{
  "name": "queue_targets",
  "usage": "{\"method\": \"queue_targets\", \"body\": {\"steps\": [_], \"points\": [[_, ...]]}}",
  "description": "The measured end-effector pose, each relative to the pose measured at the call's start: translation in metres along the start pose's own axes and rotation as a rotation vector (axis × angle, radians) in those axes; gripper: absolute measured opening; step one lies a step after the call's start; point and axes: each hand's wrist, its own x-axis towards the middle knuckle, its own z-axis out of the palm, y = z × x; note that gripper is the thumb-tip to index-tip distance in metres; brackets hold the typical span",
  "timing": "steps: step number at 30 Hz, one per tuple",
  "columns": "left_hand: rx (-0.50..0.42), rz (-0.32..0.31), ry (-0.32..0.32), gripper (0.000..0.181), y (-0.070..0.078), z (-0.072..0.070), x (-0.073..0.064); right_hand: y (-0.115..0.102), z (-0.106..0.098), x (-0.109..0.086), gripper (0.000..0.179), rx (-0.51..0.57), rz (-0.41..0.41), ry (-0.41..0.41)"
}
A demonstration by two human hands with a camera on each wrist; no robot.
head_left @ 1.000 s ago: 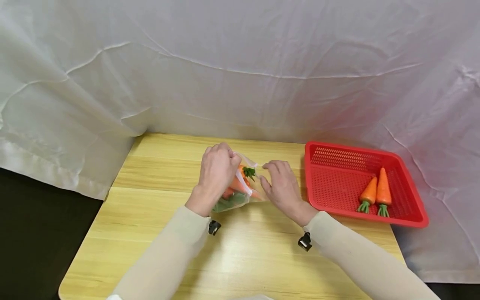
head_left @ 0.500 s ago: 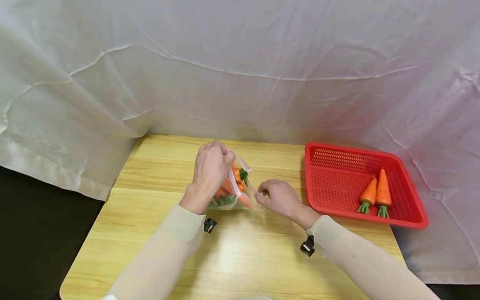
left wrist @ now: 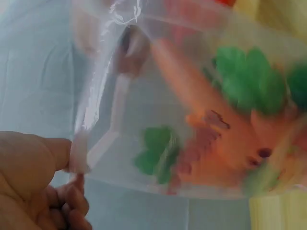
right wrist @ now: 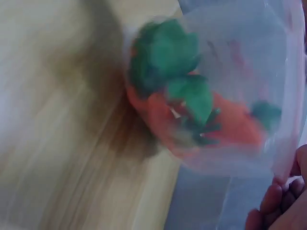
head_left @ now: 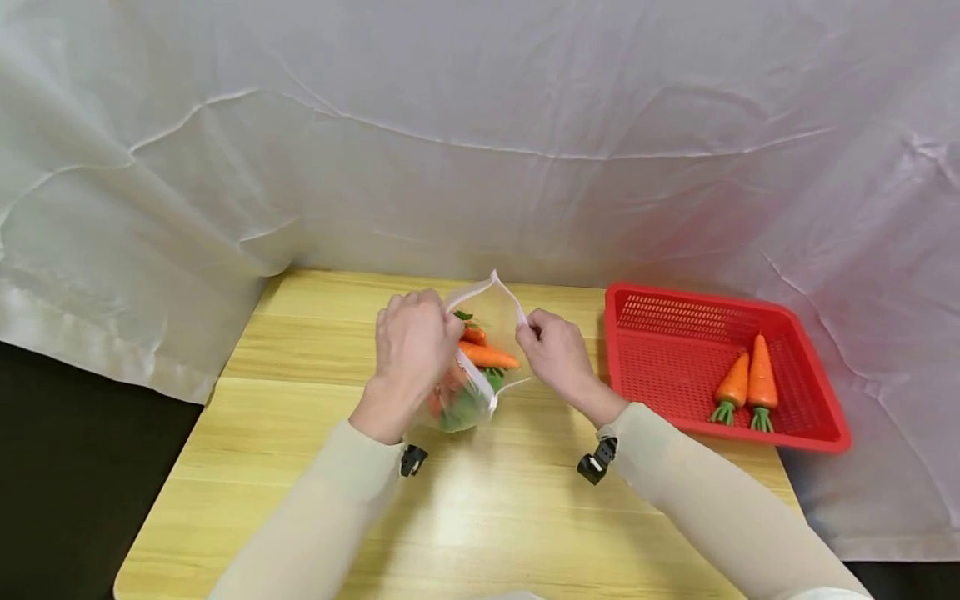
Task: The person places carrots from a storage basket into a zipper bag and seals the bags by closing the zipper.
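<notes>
A clear plastic zip bag with a whitish rim hangs between my hands, its mouth spread wide. Inside lie several carrots with green tops, seen through the film in both wrist views. My left hand pinches the bag's rim on the left, thumb against fingers, as the left wrist view also shows. On the other side my right hand pinches the opposite rim; in the right wrist view its fingers sit at the bag's edge.
A red plastic basket stands at the right of the wooden table. Two carrots lie in its right part. Behind the table hangs a pale cloth.
My right hand, fingers loose beside the bag a second ago, now grips its rim. The bag's mouth has been pulled wider and raised, and its carrots show more. My left hand moved slightly left.
</notes>
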Motion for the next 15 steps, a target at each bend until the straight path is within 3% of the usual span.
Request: {"method": "queue_targets", "body": {"steps": [3,6,10,15], "points": [[-0.016,-0.032,0.058,0.016,-0.003,-0.006,0.001,-0.002,-0.002,0.007,0.021,0.033,0.021,-0.028],[0.015,-0.022,0.041,0.018,-0.002,-0.005,0.002,-0.003,0.002,0.011,0.02,0.06,0.027,-0.089],[0.103,0.003,0.014,0.019,0.0,0.004,0.003,0.005,0.014,0.014,0.02,-0.007,0.068,-0.123],[0.172,0.072,0.054,0.018,-0.001,0.015,0.003,0.019,0.018,0.012,0.014,-0.08,0.113,-0.123]]}}
